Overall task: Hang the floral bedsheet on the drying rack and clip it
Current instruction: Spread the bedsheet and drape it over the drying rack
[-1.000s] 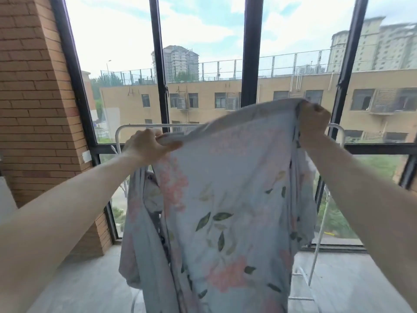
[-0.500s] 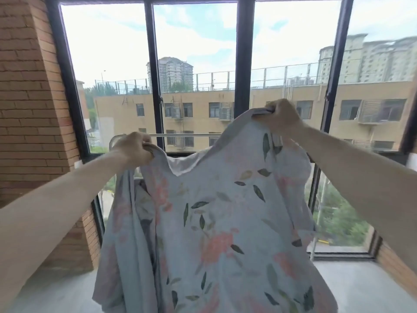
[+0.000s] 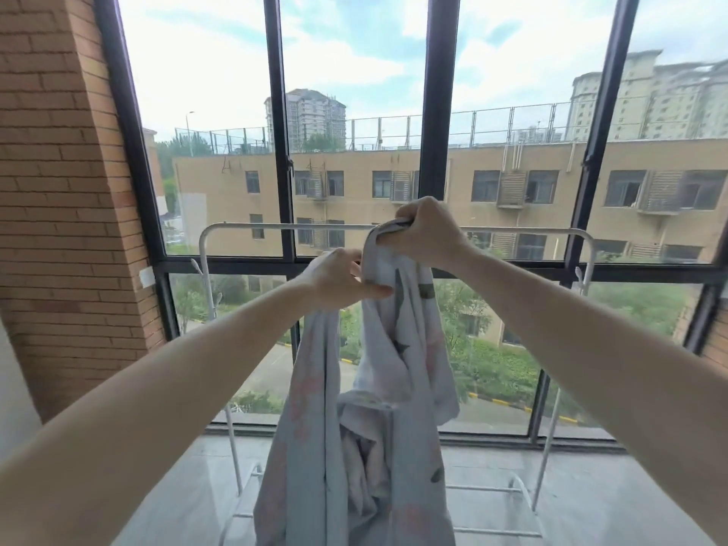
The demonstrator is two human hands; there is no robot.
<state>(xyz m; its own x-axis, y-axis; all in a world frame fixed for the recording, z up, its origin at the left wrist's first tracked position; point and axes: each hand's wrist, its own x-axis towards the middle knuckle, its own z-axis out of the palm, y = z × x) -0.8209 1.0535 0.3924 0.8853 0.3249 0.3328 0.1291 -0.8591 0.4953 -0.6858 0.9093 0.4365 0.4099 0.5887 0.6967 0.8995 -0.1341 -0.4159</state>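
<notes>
Head view: floral bedsheet (image 3: 398,388) hung bunched in front of the drying rack (image 3: 275,227), its gathered top level with the rail but not seen draped over it. Right hand (image 3: 425,234) had its fingers curled round the top bunch; left hand (image 3: 338,281) pinched a fold just below, thumb against the fabric. Judged soft, limp and light, prone to bunching; best taken along a hem with the hands well apart. Compared with half a second before, the hands stood close together and the sheet, previously spread wide, was collapsed into a narrow column. No clips observed.
</notes>
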